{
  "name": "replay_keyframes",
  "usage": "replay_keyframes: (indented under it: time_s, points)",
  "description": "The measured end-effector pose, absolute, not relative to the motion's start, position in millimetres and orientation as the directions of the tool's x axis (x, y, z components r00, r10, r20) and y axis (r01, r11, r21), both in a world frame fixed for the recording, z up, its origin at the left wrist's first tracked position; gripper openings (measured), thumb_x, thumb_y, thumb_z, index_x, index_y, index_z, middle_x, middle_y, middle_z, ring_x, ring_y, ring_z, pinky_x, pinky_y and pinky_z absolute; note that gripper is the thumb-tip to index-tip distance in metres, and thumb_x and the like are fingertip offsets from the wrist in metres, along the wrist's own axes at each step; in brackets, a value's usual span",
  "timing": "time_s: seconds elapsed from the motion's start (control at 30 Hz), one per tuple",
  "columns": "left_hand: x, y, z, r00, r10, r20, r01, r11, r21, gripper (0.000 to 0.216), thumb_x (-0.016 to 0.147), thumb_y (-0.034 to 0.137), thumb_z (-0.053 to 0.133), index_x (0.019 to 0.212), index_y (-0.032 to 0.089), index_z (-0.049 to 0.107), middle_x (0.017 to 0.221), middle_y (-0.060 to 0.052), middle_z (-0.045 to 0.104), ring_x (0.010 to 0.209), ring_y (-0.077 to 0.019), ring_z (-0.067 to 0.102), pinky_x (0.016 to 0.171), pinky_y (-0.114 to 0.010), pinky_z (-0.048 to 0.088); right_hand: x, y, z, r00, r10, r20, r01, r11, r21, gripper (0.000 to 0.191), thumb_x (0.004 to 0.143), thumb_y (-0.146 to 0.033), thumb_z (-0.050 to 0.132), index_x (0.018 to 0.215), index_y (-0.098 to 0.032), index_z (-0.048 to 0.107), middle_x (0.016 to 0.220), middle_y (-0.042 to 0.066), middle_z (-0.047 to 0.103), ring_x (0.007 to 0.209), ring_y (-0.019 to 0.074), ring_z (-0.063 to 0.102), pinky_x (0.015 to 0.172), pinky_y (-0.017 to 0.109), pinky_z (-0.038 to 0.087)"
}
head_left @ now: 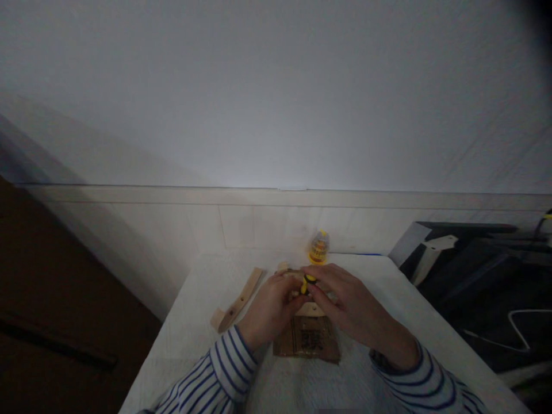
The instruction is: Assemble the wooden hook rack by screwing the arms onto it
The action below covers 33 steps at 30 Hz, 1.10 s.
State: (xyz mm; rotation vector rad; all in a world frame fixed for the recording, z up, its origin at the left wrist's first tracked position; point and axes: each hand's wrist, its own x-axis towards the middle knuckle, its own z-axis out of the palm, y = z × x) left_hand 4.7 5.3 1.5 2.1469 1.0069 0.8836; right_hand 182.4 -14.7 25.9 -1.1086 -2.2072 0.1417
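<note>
Nearest the camera, two blue-and-white striped sleeves (224,374) reach onto a white table (198,345). Just beyond them a flat piece of brown cardboard (308,342) lies on the tabletop, partly under the hands.

The left hand (271,307) has its fingers curled inward against a pale wooden part (311,310) that rests on the cardboard's far edge; the dim light hides whether it truly grips the part. The right hand (349,305) comes in from the other side, and its fingertips pinch a small yellow-and-black screwdriver (307,282), which stands between the two hands, over the wooden part.

The screwdriver looks light and rigid, with a hard plastic handle that could slip in the fingers. A fingertip pinch at the handle's top suits it best, with the other hand steadying the wood. The wooden part seems thin, stiff and light enough to shift if it is not held down.

Left of the hands lies a curved wooden strip (239,299), apart from them. Farther back, near the wall, stands a small yellow bit holder (319,247). Dark equipment (474,276) sits off the table's right side.
</note>
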Motion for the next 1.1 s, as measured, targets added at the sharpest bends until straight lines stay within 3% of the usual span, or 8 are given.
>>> replay_keyframes:
  time_s: [0.7, 0.97, 1.1]
  points:
    - [4.5, 5.6, 2.5, 0.594, 0.709, 0.381, 0.302, -0.635, 0.711, 0.026, 0.086, 0.005, 0.051, 0.105, 0.018, 0.064, 0.116, -0.007, 0.066, 0.110, -0.0204, 0.057, 0.099, -0.037, 0.043, 180.7, -12.3, 19.0, -0.417, 0.716, 0.560, 0.739, 0.626, -0.249, 0.020, 0.094, -0.028, 0.047, 0.106, -0.020, 0.060, 0.094, 0.009, 0.070, 0.090, 0.0233, 0.065, 0.078, 0.041, 0.054]
    - [4.5, 5.8, 5.1, 0.555, 0.742, 0.376, 0.340, -0.615, 0.711, 0.025, 0.082, 0.007, 0.058, 0.102, 0.019, 0.067, 0.114, -0.005, 0.068, 0.105, -0.0197, 0.059, 0.096, -0.035, 0.044, 179.0, -12.4, 20.9, -0.415, 0.716, 0.562, 0.736, 0.627, -0.256, 0.021, 0.094, -0.028, 0.047, 0.106, -0.019, 0.061, 0.094, 0.010, 0.069, 0.090, 0.0231, 0.065, 0.079, 0.041, 0.054]
    - [4.9, 6.2, 2.2, 0.485, 0.809, 0.333, 0.447, -0.557, 0.700, 0.013, 0.080, 0.015, 0.065, 0.092, 0.018, 0.070, 0.096, -0.005, 0.071, 0.093, -0.0201, 0.061, 0.086, -0.033, 0.047, 177.6, -12.0, 21.4, -0.394, 0.712, 0.582, 0.725, 0.629, -0.279, 0.021, 0.093, -0.028, 0.048, 0.106, -0.019, 0.063, 0.094, 0.009, 0.070, 0.088, 0.0228, 0.066, 0.078, 0.041, 0.055]
